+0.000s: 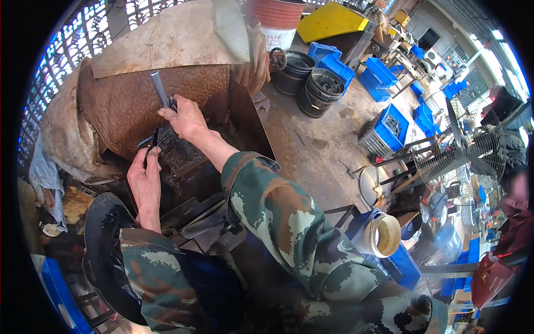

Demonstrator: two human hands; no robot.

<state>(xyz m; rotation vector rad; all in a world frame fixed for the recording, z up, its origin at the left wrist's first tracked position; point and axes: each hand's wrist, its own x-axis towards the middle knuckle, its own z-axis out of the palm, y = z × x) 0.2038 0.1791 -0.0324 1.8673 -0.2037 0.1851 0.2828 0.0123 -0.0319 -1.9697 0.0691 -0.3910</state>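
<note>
My right hand [188,118] is closed around the lower end of a grey metal rod [159,88], which slants up and to the left. Something small and dark shows by its fingers, too hidden to name. Lower and to the left, my left hand [146,175] pinches a slim dark metal piece [154,138] with a curved part near the fingertips. Both hands are over a dark, wet-looking metal trough [250,119]. Behind them hangs a brown, cracked sheet [144,103], with a pale stained cloth [172,42] over its top.
Black buckets [321,92], blue crates [391,128] and a red and white drum [275,22] stand beyond the trough. A large caged fan [461,158] is at the right, near a pale bucket [385,236]. Close by my left arm is a black rounded container [105,250].
</note>
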